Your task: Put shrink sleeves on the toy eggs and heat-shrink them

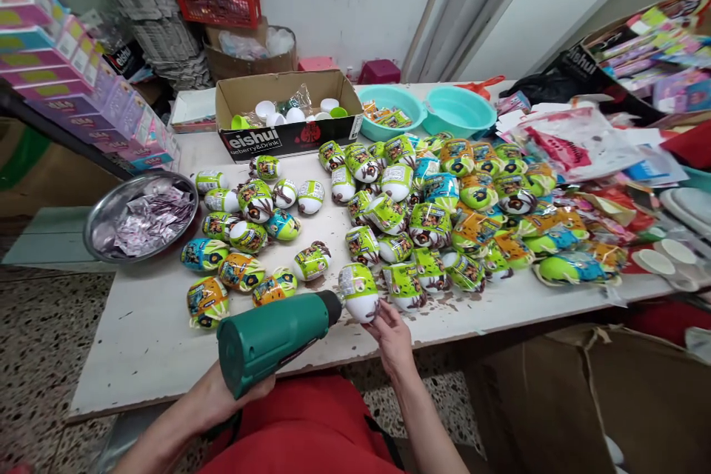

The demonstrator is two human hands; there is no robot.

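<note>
Green tool [272,337] in the left hand [222,389], fingers closed tight round the part under its big round body, mostly out of sight. Black nose [329,306] pointing to 3 o'clock, right at an egg [360,292]; touching or just beside, cannot tell. Same egg clamped between the thumb and fingertips of the right hand [393,333], down at its 5 o'clock side, over the front part of the white table [138,341]. White at the bottom, with a green wrap round the top.

From there, at 10 o'clock, a small bunch of wrapped eggs [255,198], some green, some blue, some orange. At 1 o'clock, a big pile [430,226] of more like them, all close together. Between 9 and 10 o'clock, a shiny bowl [100,218] full of little packets [152,218]. At 11 o'clock, a box [249,146] with white and green cups [294,115] inside. At 12 o'clock, a blue-green tub [383,130] with bright packs [389,115]. Down at 4 o'clock, a big brown carton [533,400].
</note>
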